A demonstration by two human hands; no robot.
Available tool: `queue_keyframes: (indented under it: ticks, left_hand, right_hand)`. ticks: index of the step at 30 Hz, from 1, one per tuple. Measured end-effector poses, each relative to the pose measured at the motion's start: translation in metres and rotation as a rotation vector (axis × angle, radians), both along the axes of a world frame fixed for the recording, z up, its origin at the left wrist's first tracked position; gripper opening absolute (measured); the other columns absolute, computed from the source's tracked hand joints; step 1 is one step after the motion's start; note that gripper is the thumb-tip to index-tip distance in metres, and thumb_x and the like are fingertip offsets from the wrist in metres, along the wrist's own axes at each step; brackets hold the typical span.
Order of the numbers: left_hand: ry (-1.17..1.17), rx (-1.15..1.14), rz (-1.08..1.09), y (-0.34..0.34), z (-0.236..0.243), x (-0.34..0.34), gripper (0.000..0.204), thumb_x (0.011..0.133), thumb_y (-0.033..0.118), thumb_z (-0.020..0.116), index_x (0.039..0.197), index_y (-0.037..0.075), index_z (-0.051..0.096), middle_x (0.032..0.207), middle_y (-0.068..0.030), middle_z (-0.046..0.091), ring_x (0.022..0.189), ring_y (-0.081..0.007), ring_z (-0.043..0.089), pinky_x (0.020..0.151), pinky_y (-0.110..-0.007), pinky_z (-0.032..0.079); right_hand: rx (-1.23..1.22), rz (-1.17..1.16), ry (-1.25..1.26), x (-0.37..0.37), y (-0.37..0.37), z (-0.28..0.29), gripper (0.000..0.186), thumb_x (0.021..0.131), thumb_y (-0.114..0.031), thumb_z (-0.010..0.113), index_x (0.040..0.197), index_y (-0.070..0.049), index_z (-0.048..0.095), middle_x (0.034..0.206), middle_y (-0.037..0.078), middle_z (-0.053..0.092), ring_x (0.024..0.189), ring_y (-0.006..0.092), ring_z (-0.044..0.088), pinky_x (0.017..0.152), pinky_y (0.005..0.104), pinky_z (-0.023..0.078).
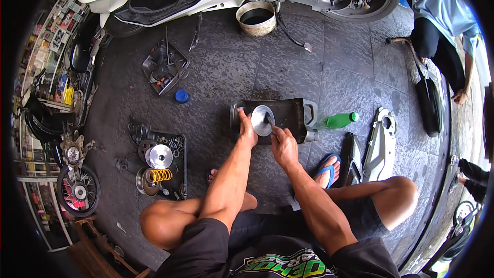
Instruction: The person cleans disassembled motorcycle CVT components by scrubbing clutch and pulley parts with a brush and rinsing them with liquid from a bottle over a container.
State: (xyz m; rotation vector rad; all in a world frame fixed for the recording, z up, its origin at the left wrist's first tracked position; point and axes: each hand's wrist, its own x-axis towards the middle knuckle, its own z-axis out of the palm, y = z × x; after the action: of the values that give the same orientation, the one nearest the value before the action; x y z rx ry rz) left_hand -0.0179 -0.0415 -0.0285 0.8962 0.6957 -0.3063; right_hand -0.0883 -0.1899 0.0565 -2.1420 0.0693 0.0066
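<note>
My left hand (248, 129) grips the rim of a shiny silver metal disc (260, 127), shaped like a shallow pulley dish. It is held above a black tray cut from a jerrycan (288, 115). My right hand (284, 145) is closed around a small dark tool (269, 119), whose tip meets the centre of the disc. The tool looks like a brush, but its end is too small to tell. A green bottle (342, 120) lies to the right of the tray.
At left, a parts tray (184, 167) carries bolts; metal discs (160, 157) and a yellow spring (159, 175) sit with it. A blue cap (181, 96) lies beyond. A silver engine cover (381, 146) rests at right. Ahead are a bucket (256, 19) and a white scooter (206, 0). Another person (447, 25) is at far right.
</note>
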Motion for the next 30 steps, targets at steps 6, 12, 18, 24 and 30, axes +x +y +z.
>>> queue_keyframes:
  ticks: [6, 12, 18, 24, 30]
  left_hand:
    - [0.108, 0.172, -0.045, 0.009, -0.011, -0.001, 0.086, 0.095, 0.074, 0.029, 0.134, 0.001, 0.052, 0.131, -0.0124, 0.059, 0.117, -0.0252, 0.06, 0.099, -0.038, 0.049]
    - [-0.015, 0.301, -0.158, -0.005, -0.015, -0.009, 0.077, 0.1, 0.06, 0.039, 0.146, -0.001, 0.04, 0.149, -0.0179, 0.044, 0.136, -0.0276, 0.043, 0.112, -0.04, 0.034]
    - [-0.1, 0.464, -0.068, 0.008, -0.034, -0.004, 0.071, 0.1, 0.058, 0.042, 0.137, -0.003, 0.051, 0.136, -0.0176, 0.056, 0.123, -0.0263, 0.054, 0.102, -0.039, 0.043]
    - [0.105, 0.457, -0.078, -0.001, -0.037, 0.001, 0.062, 0.095, 0.057, 0.055, 0.123, 0.002, 0.062, 0.115, -0.0133, 0.067, 0.101, -0.0241, 0.066, 0.086, -0.041, 0.054]
    - [0.015, 0.529, -0.113, 0.018, -0.029, -0.003, 0.077, 0.097, 0.064, 0.044, 0.143, 0.002, 0.045, 0.143, -0.0195, 0.049, 0.128, -0.0335, 0.051, 0.102, -0.046, 0.044]
  right_hand:
    - [0.133, 0.144, -0.112, 0.018, 0.007, 0.005, 0.027, 0.088, -0.006, 0.063, 0.115, -0.004, 0.068, 0.089, 0.019, 0.061, 0.084, 0.0395, 0.063, 0.075, 0.0454, 0.05]
    - [-0.032, -0.01, 0.042, 0.02, -0.003, -0.021, 0.028, 0.089, -0.012, 0.064, 0.116, -0.007, 0.067, 0.096, 0.02, 0.064, 0.091, 0.0414, 0.065, 0.079, 0.0476, 0.051]
    - [0.093, 0.036, -0.227, 0.008, 0.008, -0.009, 0.027, 0.085, -0.008, 0.066, 0.112, -0.003, 0.067, 0.092, 0.021, 0.065, 0.086, 0.0402, 0.064, 0.077, 0.0452, 0.053]
    - [-0.234, -0.061, -0.006, 0.001, -0.005, -0.053, 0.019, 0.084, -0.019, 0.064, 0.098, -0.006, 0.068, 0.09, 0.018, 0.067, 0.082, 0.0389, 0.066, 0.072, 0.0483, 0.055]
    - [-0.075, -0.023, 0.153, 0.01, -0.007, -0.022, 0.031, 0.092, -0.023, 0.06, 0.118, -0.008, 0.066, 0.107, 0.021, 0.068, 0.1, 0.0416, 0.065, 0.087, 0.0475, 0.052]
